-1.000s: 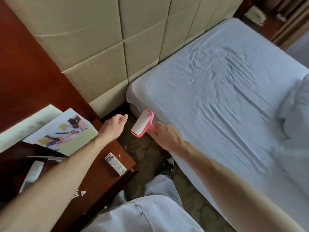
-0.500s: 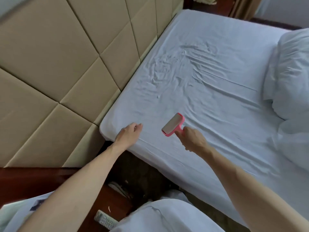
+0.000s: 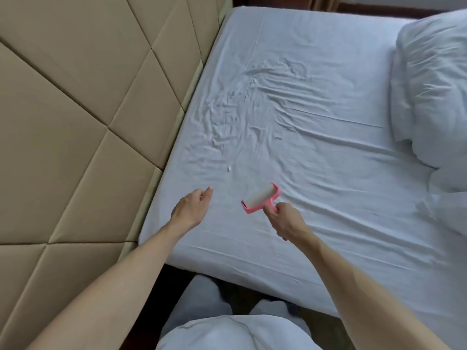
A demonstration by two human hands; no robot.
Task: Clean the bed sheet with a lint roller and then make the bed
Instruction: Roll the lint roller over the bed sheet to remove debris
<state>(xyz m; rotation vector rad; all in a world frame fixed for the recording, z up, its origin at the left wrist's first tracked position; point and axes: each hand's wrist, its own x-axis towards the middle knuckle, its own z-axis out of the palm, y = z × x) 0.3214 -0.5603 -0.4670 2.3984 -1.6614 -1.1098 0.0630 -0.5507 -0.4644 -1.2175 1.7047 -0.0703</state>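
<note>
The right hand (image 3: 285,222) is gripping the handle of the pink plastic lint roller (image 3: 260,198), its grip curled tight, poising the white drum just over the wrinkled white bed sheet (image 3: 316,147) near a small white speck (image 3: 228,169). The left hand (image 3: 192,208) is hovering loose-fingered, holding nothing, likely readying to steady the fabric.

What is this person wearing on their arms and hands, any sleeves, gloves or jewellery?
Nothing that shows. Both forearms are bare to the frame's edge, and the left hand and right hand carry no gloves, watch or rings that I can see.
</note>
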